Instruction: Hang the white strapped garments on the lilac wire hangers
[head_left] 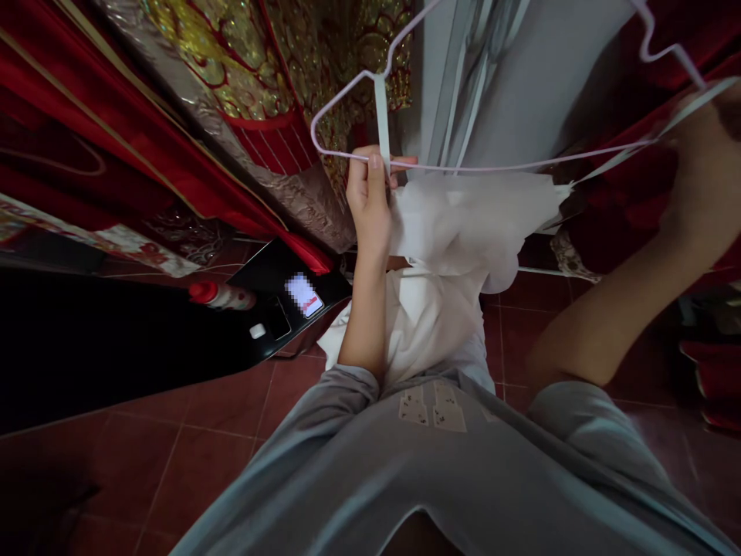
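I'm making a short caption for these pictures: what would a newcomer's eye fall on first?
Probably the white garment in the middle, below a pale pink hanger whose lower bar the left hand holds at a white strap. Next might come the glittering gold-and-red cloth at upper left, then the lit phone on the black table at left.
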Available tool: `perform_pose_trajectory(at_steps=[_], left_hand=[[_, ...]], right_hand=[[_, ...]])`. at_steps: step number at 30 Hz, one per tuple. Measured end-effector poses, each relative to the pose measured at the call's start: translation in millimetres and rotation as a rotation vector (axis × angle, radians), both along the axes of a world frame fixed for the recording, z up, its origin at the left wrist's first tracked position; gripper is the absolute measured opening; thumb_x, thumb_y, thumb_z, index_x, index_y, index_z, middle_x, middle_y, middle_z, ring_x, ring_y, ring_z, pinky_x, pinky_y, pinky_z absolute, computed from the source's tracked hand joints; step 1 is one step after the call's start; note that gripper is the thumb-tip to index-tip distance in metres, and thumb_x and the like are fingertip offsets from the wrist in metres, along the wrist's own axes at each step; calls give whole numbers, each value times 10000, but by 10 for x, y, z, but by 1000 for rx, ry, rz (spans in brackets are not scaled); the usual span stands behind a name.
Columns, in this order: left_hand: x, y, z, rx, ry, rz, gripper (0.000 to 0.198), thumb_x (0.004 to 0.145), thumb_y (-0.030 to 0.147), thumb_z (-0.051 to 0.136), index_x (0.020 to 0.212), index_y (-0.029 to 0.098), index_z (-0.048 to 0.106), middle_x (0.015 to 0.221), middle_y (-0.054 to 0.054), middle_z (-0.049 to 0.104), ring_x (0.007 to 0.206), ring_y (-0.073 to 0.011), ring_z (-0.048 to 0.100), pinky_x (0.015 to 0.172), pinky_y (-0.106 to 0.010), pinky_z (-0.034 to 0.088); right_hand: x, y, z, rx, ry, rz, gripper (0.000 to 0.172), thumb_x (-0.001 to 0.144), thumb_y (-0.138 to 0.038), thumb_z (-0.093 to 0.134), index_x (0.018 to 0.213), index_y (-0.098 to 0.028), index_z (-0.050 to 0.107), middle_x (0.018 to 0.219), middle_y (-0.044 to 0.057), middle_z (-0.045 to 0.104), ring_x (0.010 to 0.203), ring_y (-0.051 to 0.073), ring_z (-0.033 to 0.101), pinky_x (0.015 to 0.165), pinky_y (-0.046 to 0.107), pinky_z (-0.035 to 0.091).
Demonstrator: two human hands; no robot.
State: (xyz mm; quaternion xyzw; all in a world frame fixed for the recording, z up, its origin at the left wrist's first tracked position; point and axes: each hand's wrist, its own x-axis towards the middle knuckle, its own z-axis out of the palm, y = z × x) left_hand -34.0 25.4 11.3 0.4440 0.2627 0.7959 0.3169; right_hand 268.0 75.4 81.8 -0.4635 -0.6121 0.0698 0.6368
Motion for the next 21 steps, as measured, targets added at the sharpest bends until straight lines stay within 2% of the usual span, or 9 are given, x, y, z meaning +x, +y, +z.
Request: perform_pose_trajectory(at_steps=[2,4,7,9,14,18,20,21], left_hand=[[2,-20,22,-13,-6,-7,346,1108,68,313,889,235,523,782,-8,672,674,-199,558,656,-303,405],[-3,-25,36,-26,-28,-2,377,1106,52,301,879,241,536,774,0,671,677,-198,564,639,-308,396],[-29,3,28,-14,-39,-15,401,1110,33,266,881,223,535,764,6,669,681,-178,557,627,-301,382],[-47,31,7,-1,-26,-30,397,1113,29,256,886,208,529,774,0,679,671,-168,541,622,-295,372],[-52,64,-31,-43,-10,-19,366,1118,75,285,896,216,541,814,-7,690,672,-177,519,626,-299,371],[-40,42,-4,-93,-12,10,389,1116,76,273,875,228,537,812,-11,687,657,-187,511,626,-307,361],[-30,22,15,-74,-6,-7,391,1110,45,260,881,219,524,823,-25,700,635,-183,509,612,-304,348],[-24,12,22,-65,-2,-19,382,1110,42,261,886,215,519,834,-34,706,627,-183,509,607,-302,346]], right_hand=[[-101,33,74,-31,-133,68,83,812,-211,680,858,-157,722,763,19,641,712,111,601,697,282,444],[-233,54,164,-44,-236,92,145,803,-195,666,869,-84,730,728,34,623,640,69,521,615,257,351],[-370,66,269,-86,-289,108,224,774,-162,656,932,-22,731,780,52,636,647,37,444,607,254,273],[-372,77,297,-87,-275,127,270,787,-184,663,1011,-49,728,875,46,654,716,46,471,664,262,307],[-297,143,291,-58,-312,70,418,802,-344,713,1151,-115,685,1051,25,668,921,109,578,790,275,377],[-390,126,332,-45,-364,220,449,740,-272,789,1156,-144,680,1064,35,663,895,113,585,749,261,417],[-398,88,358,-113,-387,233,453,774,-299,762,1208,-221,656,1134,-10,647,971,113,584,815,260,440],[-383,66,365,-157,-330,209,448,779,-299,754,1212,-240,654,1152,-33,641,1017,117,579,863,262,440]])
